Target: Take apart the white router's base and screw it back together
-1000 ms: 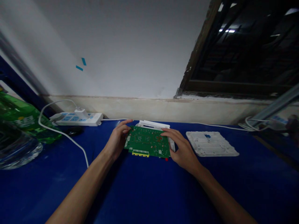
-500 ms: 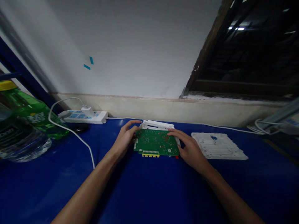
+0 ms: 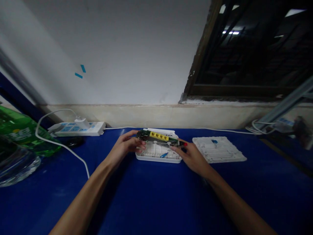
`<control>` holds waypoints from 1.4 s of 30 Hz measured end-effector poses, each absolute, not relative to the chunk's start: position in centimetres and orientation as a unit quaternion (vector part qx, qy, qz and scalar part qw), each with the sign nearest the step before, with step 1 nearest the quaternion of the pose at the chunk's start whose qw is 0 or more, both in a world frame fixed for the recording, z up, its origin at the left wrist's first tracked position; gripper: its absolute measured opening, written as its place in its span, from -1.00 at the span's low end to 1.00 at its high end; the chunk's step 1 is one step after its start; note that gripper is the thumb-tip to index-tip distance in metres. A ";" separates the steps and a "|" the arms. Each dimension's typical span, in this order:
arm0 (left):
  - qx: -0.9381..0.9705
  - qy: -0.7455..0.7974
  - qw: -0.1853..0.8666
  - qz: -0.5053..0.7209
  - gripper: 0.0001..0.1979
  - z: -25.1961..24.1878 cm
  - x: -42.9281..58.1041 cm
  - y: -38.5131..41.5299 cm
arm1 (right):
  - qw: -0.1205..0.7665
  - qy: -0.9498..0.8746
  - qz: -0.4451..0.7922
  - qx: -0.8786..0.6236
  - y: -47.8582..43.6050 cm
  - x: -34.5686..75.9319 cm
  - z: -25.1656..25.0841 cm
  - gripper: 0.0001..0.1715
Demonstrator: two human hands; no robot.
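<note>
A circuit board (image 3: 146, 134) with a row of yellow ports is tilted up, its port edge facing me. My left hand (image 3: 127, 142) is closed on the board's left end. At the other end, close to a small red part (image 3: 185, 144), my right hand (image 3: 192, 156) grips it between thumb and fingers. Below and behind the board sits an open white plastic casing (image 3: 156, 159), on the blue table. Inside the casing shows a small blue piece (image 3: 164, 155). Fingers behind the board are partly hidden.
To the right lies a flat white cover (image 3: 220, 150). A power strip (image 3: 94, 129) with a plugged-in white cable (image 3: 70, 152) is at the back left. Bottles (image 3: 21, 133) stand at the far left. The wall (image 3: 137, 116) borders the table's back.
The board has turned in both hands, from its green face showing to its yellow port edge facing me. The casing's inside has come into view. The camera view has shifted right.
</note>
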State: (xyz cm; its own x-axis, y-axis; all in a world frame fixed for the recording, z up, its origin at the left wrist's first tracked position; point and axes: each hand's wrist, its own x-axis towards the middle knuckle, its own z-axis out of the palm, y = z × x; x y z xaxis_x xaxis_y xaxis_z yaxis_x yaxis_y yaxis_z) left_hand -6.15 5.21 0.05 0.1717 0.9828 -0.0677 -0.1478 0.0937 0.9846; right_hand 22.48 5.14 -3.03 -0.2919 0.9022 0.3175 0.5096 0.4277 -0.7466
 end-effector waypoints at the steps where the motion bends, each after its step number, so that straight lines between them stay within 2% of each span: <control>1: 0.530 0.446 0.554 0.462 -0.82 -0.1 -6.3 5.2 | 0.373 -0.750 0.260 -0.481 5.1 22.3 -3.0 -0.70; 3: 0.610 0.466 0.454 0.452 -0.91 -0.1 -6.5 5.3 | 0.380 -0.733 0.278 -0.491 5.0 22.1 -3.0 -0.60; 6: 0.649 0.463 0.389 0.462 -0.86 0.0 -6.6 5.3 | 0.390 -0.709 0.378 -0.450 4.8 22.0 -2.8 -0.71; 10: 0.567 0.434 0.497 0.493 -0.81 -0.2 -5.9 5.3 | 0.392 -0.678 0.484 -0.391 4.7 21.8 -2.5 -0.77; 13: 0.503 0.433 0.542 0.516 -0.73 -0.9 -5.4 5.4 | 0.387 -0.662 0.520 -0.376 4.9 21.8 -2.4 -0.71; 15: 0.490 0.438 0.546 0.519 -0.72 -1.3 -5.3 5.5 | 0.396 -0.662 0.489 -0.406 5.1 21.9 -2.3 -0.70; 18: 0.482 0.443 0.547 0.521 -0.69 -1.6 -5.3 5.5 | 0.444 -0.667 0.361 -0.478 5.3 22.2 -2.3 -0.68; 21: 0.468 0.449 0.551 0.525 -0.67 -1.6 -5.3 5.4 | 0.481 -0.683 0.257 -0.486 5.2 22.3 -2.3 -0.73; 26: 0.443 0.460 0.561 0.527 -0.67 -1.4 -5.1 5.3 | 0.433 -0.751 0.144 -0.477 4.7 21.8 -2.5 -0.82; 32: 0.424 0.463 0.574 0.525 -0.66 -1.5 -5.0 5.3 | 0.450 -0.710 0.188 -0.508 4.8 21.6 -2.3 -0.79; 39: 0.414 0.464 0.576 0.530 -0.60 -1.4 -4.8 5.3 | 0.427 -0.673 0.362 -0.484 4.2 20.9 -1.1 -0.68; 42: 0.407 0.464 0.572 0.540 -0.57 -1.3 -4.6 5.3 | 0.428 -0.649 0.389 -0.493 4.2 20.8 -1.0 -0.68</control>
